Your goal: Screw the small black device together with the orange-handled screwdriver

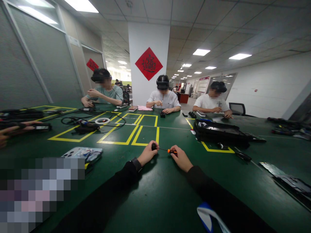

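The screwdriver handle (172,151) looks like plastic, its shaft (163,149) like smooth metal. The table (160,197) is smooth with a soft sheen; the sleeves (216,191) are matt cloth, the ribbon (211,214) seems smooth cloth, and the poster (149,64) looks like paper.

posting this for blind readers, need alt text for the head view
The left-hand grip holds a small black object, the right-hand grip an orange-handled screwdriver with its shaft toward it, over a green table marked with yellow tape. Three people sit across, and a black case lies to the right.
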The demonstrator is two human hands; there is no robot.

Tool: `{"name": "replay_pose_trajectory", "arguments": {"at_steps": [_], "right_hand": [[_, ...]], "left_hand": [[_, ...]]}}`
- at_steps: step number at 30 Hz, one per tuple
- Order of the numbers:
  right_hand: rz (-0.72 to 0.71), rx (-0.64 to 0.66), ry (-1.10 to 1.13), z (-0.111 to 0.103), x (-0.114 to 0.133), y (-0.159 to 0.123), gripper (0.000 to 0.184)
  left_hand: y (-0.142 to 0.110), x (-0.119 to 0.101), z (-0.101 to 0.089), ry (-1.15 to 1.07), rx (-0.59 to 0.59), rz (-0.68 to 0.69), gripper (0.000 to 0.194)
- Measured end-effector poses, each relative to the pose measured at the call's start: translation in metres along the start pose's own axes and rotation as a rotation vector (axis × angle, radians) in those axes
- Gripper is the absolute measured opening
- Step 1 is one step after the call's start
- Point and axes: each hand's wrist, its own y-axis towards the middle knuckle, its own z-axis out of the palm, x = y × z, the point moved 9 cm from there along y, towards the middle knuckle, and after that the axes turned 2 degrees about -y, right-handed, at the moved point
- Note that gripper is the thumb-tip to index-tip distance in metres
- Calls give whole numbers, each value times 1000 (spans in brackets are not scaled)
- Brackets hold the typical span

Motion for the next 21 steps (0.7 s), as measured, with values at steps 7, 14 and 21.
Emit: {"name": "replay_pose_trajectory", "arguments": {"at_steps": [7,14,21], "right_hand": [[2,-3,-56,-1,2,2,18],[-35,12,-104,-2,8,1,18],[-14,23,-15,-6,7,-1,15]], "left_hand": [[0,0,0,47,-2,20,21],[-2,-3,1,53,13,-1,20],[0,6,3,-29,21,-64,27]]}}
